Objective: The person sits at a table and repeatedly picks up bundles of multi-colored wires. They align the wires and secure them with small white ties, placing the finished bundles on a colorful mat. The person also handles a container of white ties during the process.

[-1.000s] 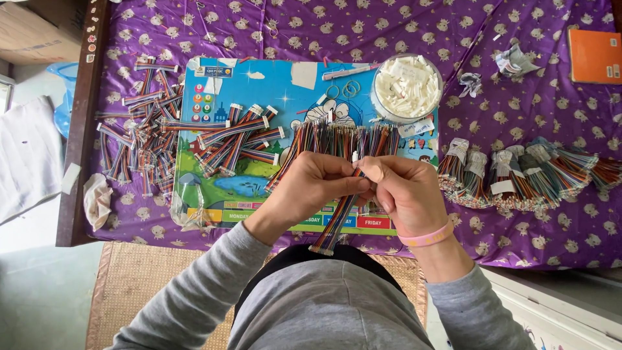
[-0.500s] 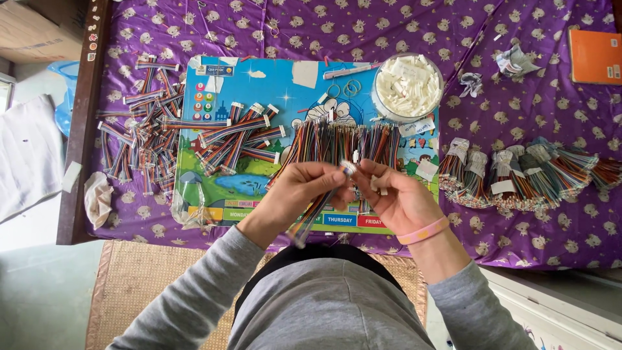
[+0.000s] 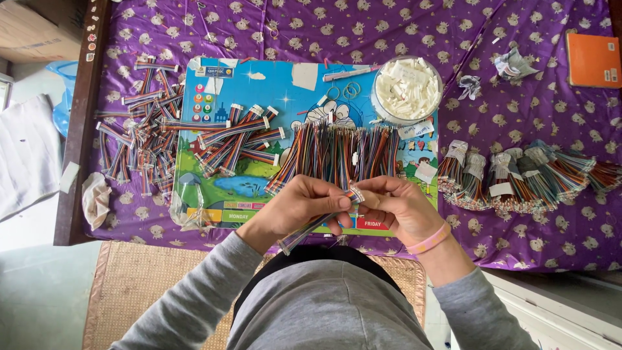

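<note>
I see both hands low in the middle of the frame, close together over the near edge of the counter. My left hand [image 3: 304,206] is clenched around a thin ribbon cable [image 3: 311,227], which slants from the lower left up to the right; its lower end sticks out below the hand, and its upper end with a small white plug meets the right hand [image 3: 395,207]. The right fingers [image 3: 369,194] pinch that plug end, touching the left fingertips. A pink band [image 3: 429,240] sits on the right wrist.

Just above the hands, a fan of loose multicoloured wires [image 3: 337,152] lies on a bright blue board [image 3: 278,84] with cartoon pictures. Left of the fan, a few flat cables [image 3: 236,139] lie crossed on the board. Further left, off the board, a bigger heap of cables [image 3: 139,136] spreads over the purple patterned cloth [image 3: 389,26] that covers the counter. At the board's upper right corner stands a round clear tub [image 3: 408,87] of small white pieces. To the right of the frame, tied bundles [image 3: 512,178] of wires with white tags lie in a row. An orange book [image 3: 593,59] sits in the upper right corner, and crumpled paper [image 3: 512,65] lies near it.
</note>
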